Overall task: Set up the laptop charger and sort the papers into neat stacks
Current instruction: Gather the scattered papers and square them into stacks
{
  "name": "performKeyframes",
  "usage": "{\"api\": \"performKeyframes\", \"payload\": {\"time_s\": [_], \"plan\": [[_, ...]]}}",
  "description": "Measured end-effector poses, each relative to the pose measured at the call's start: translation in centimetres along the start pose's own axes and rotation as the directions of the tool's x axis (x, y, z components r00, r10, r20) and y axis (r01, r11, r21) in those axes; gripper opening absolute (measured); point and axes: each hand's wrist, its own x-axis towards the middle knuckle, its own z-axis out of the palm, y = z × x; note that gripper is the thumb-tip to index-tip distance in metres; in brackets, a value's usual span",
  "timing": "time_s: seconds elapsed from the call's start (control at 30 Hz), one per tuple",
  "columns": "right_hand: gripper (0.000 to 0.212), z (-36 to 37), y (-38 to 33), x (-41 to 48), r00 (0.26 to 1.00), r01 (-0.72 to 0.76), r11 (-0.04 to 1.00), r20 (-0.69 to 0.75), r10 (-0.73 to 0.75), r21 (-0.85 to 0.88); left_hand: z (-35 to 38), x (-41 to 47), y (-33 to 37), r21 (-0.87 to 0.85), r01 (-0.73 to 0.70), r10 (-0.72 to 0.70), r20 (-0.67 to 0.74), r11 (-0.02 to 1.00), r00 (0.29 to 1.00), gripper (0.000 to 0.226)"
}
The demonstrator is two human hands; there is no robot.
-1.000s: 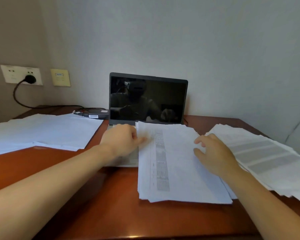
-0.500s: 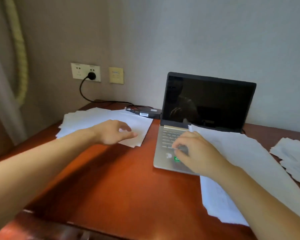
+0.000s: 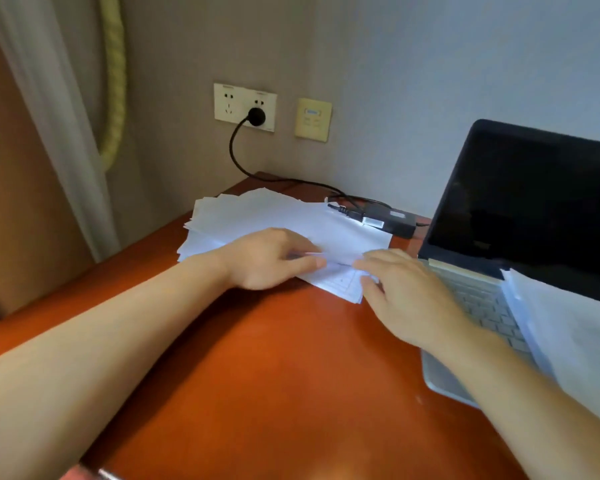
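From the head view, both hands meet at the near edge of the papers (image 3: 274, 216), a loose pile on the desk (image 3: 257, 358) left of the laptop (image 3: 520, 202). The left hand (image 3: 271, 259) has its fingers curled, pinching a sheet's edge. The right hand (image 3: 406, 292) lies relaxed, with its fingertips resting on the pile's corner. The charger (image 3: 390, 220) sits behind the papers, and its plug (image 3: 256, 116) is in the socket (image 3: 229, 105). A second pile (image 3: 575, 330) covers part of the keyboard.
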Motion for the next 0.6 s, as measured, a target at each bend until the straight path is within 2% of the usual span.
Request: {"api": "performKeyframes", "payload": {"time_s": [0.03,0.1,0.17,0.23,0.33,0.47,0.6], "plan": [[0.032,0.2,0.2,0.2,0.997,-0.025,0.998,-0.074,0.029,0.049,-0.1,0.0,-0.1,-0.009,-0.054,0.054,-0.027,0.999,0.998,0.032],[0.019,0.7,0.3,0.4,0.984,-0.076,0.986,-0.15,0.098,0.15,-0.2,0.2,-0.3,0.023,-0.116,0.117,-0.11,0.993,0.987,0.037],[0.006,0.9,0.4,0.4,0.974,-0.114,0.975,-0.172,0.148,0.191,-0.3,0.6,-0.5,0.038,-0.085,0.09,-0.163,0.996,0.983,0.036],[0.019,1.0,0.5,0.3,0.964,-0.131,0.97,-0.201,0.172,0.203,-0.4,0.7,-0.5,-0.029,-0.027,0.022,-0.183,0.999,0.983,0.028],[0.031,1.2,0.4,0.2,0.964,-0.148,0.969,-0.19,0.187,0.199,-0.6,0.6,-0.2,-0.236,0.036,-0.075,-0.16,0.971,0.984,0.025],[0.028,1.3,0.5,0.3,0.963,-0.158,0.961,-0.178,0.2,0.225,-0.7,0.3,0.0,-0.457,0.026,-0.113,-0.164,0.889,0.98,0.036],[0.026,1.4,0.7,0.2,0.958,-0.176,0.954,-0.179,0.222,0.244,-0.8,-0.1,0.0,-0.518,0.02,-0.082,-0.096,0.855,0.992,0.042]]}}
